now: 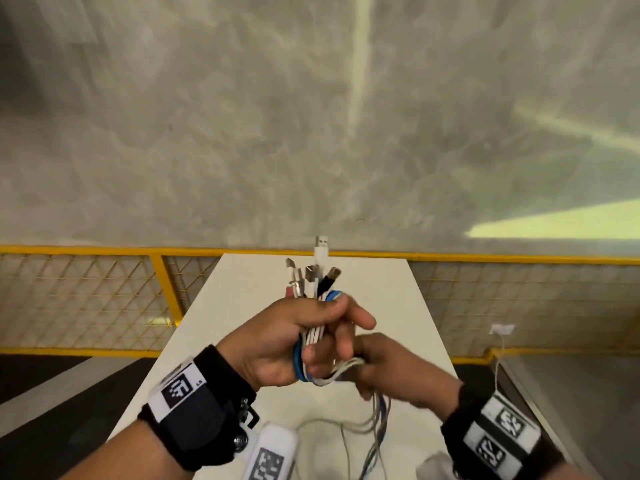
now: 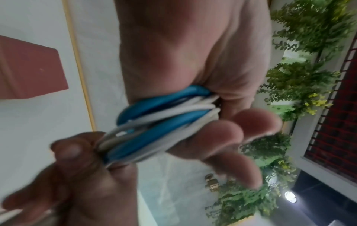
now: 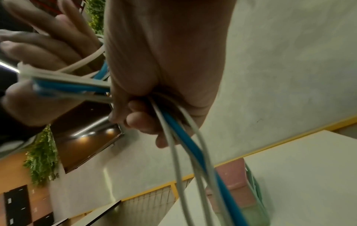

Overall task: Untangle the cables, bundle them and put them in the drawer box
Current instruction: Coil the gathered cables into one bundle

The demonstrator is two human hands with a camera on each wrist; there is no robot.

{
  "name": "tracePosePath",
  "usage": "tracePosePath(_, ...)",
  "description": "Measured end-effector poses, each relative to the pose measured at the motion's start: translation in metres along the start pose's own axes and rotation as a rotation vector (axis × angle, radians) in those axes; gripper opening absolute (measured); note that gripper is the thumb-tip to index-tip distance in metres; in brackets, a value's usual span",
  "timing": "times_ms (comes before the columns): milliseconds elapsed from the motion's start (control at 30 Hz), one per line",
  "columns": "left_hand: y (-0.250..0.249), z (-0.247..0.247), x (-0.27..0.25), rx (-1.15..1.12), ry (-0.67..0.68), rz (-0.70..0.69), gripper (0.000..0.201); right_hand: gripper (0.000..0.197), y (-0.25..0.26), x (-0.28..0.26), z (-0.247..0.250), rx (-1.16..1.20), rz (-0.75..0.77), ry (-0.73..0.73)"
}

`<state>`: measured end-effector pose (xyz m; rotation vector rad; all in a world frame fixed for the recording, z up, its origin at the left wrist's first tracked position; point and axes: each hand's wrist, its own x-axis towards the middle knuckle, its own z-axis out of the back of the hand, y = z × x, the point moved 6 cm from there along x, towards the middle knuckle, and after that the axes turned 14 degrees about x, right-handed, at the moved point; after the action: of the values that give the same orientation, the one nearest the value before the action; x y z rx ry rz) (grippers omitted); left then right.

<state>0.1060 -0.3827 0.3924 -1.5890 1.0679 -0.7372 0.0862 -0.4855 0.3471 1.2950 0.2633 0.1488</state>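
Observation:
A bundle of white and blue cables (image 1: 313,337) is held above the white table (image 1: 242,306), its plug ends (image 1: 311,275) sticking up. My left hand (image 1: 322,337) grips the looped part of the bundle. In the left wrist view the blue and white loops (image 2: 164,119) run under the curled fingers (image 2: 222,137). My right hand (image 1: 377,368) sits just right of it, fist closed around the loose strands (image 3: 193,152), which trail down toward the table. A pink box (image 3: 231,180) stands on the table further off.
A yellow mesh railing (image 1: 86,299) runs behind the narrow table, with grey concrete floor beyond. A white marked device (image 1: 273,452) lies at the near table edge. A pale green crate (image 3: 257,191) stands against the pink box.

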Motion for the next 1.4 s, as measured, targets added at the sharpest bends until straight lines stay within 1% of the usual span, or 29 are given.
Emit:
tracePosePath(33,0.007,-0.002,-0.002,0.083,0.017,0.074,0.030,0.008,0.002,0.002,0.003,-0.066,0.010,0.002)
tracePosePath(100,0.028,-0.002,-0.003,0.302,0.009,0.259,0.032,0.023,0.001,0.007,0.006,-0.239,0.016,0.000)
tracePosePath(133,0.037,-0.001,-0.003,0.427,-0.004,0.328,0.031,0.028,0.001,0.008,0.007,-0.306,0.010,-0.009)
tracePosePath(200,0.055,0.008,-0.002,0.597,-0.087,0.414,0.028,0.028,-0.002,0.012,0.007,-0.390,0.039,-0.024)
tracePosePath(233,0.062,0.012,-0.001,0.661,-0.137,0.425,0.029,0.028,-0.002,0.012,0.006,-0.410,0.053,-0.033)
tracePosePath(267,0.067,0.017,0.001,0.735,-0.180,0.414,0.030,0.031,-0.002,0.010,0.007,-0.397,0.044,-0.048)
tracePosePath(300,0.069,0.018,0.001,0.838,-0.213,0.392,0.024,0.040,-0.001,0.008,0.006,-0.385,0.033,-0.062)
tracePosePath(333,0.068,0.018,0.002,0.978,-0.232,0.352,0.013,0.047,0.000,0.007,0.006,-0.384,0.028,-0.074)
tracePosePath(367,0.067,0.017,0.004,1.133,-0.248,0.316,0.017,0.048,0.000,0.006,0.006,-0.388,0.034,-0.087)
tracePosePath(400,0.067,0.017,0.006,1.258,-0.293,0.262,0.024,0.040,-0.003,0.007,0.007,-0.398,0.035,-0.109)
tracePosePath(433,0.064,0.017,0.009,1.309,-0.353,0.186,0.021,0.029,-0.007,0.009,0.009,-0.389,0.028,-0.144)
tracePosePath(467,0.061,0.018,0.010,1.320,-0.416,0.107,0.015,0.024,-0.009,0.010,0.011,-0.349,0.008,-0.179)
tracePosePath(500,0.060,0.022,0.010,1.308,-0.451,0.033,0.013,0.023,-0.011,0.011,0.012,-0.297,-0.005,-0.209)
tracePosePath(533,0.062,0.026,0.011,1.239,-0.459,-0.009,0.017,0.021,-0.013,0.011,0.012,-0.240,-0.018,-0.229)
tracePosePath(600,0.066,0.035,0.012,0.925,-0.465,-0.035,0.026,0.015,-0.008,0.010,0.013,-0.084,0.006,-0.275)
tracePosePath(633,0.066,0.037,0.011,0.751,-0.502,-0.063,0.033,0.016,-0.005,0.008,0.011,0.019,0.032,-0.291)
tracePosePath(667,0.064,0.040,0.011,0.593,-0.578,-0.087,0.047,0.019,-0.002,0.007,0.009,0.091,0.067,-0.301)
tracePosePath(733,0.066,0.047,0.013,0.317,-0.745,-0.083,0.080,0.029,0.003,0.005,-0.001,0.075,0.146,-0.305)
tracePosePath(767,0.068,0.047,0.014,0.212,-0.808,-0.088,0.085,0.035,0.005,0.004,-0.006,0.039,0.187,-0.303)
tracePosePath(800,0.069,0.045,0.015,0.119,-0.856,-0.089,0.079,0.041,0.007,0.002,-0.011,0.013,0.218,-0.299)
tracePosePath(867,0.069,0.042,0.015,-0.037,-0.901,-0.106,0.059,0.049,0.010,-0.002,-0.019,-0.011,0.252,-0.290)
tracePosePath(933,0.069,0.040,0.016,-0.147,-0.871,-0.133,0.052,0.050,0.010,-0.006,-0.021,-0.018,0.263,-0.299)
tracePosePath(967,0.069,0.039,0.016,-0.185,-0.851,-0.144,0.045,0.050,0.010,-0.008,-0.021,-0.002,0.269,-0.315)
tracePosePath(1033,0.067,0.038,0.017,-0.235,-0.810,-0.151,0.017,0.044,0.007,-0.013,-0.021,0.036,0.279,-0.349)
tracePosePath(1067,0.065,0.036,0.016,-0.262,-0.790,-0.155,0.011,0.041,0.005,-0.015,-0.022,0.049,0.273,-0.369)
tracePosePath(1133,0.062,0.036,0.015,-0.311,-0.760,-0.159,0.024,0.033,0.000,-0.019,-0.023,0.079,0.238,-0.399)
tracePosePath(1200,0.059,0.034,0.013,-0.369,-0.735,-0.167,0.027,0.030,-0.007,-0.021,-0.026,0.117,0.184,-0.394)
tracePosePath(1333,0.050,0.037,0.006,-0.422,-0.731,-0.211,0.024,0.021,-0.017,-0.027,-0.033,0.246,0.061,-0.316)
tracePosePath(1400,0.044,0.037,0.003,-0.444,-0.702,-0.232,0.015,0.014,-0.020,-0.027,-0.040,0.263,0.023,-0.227)
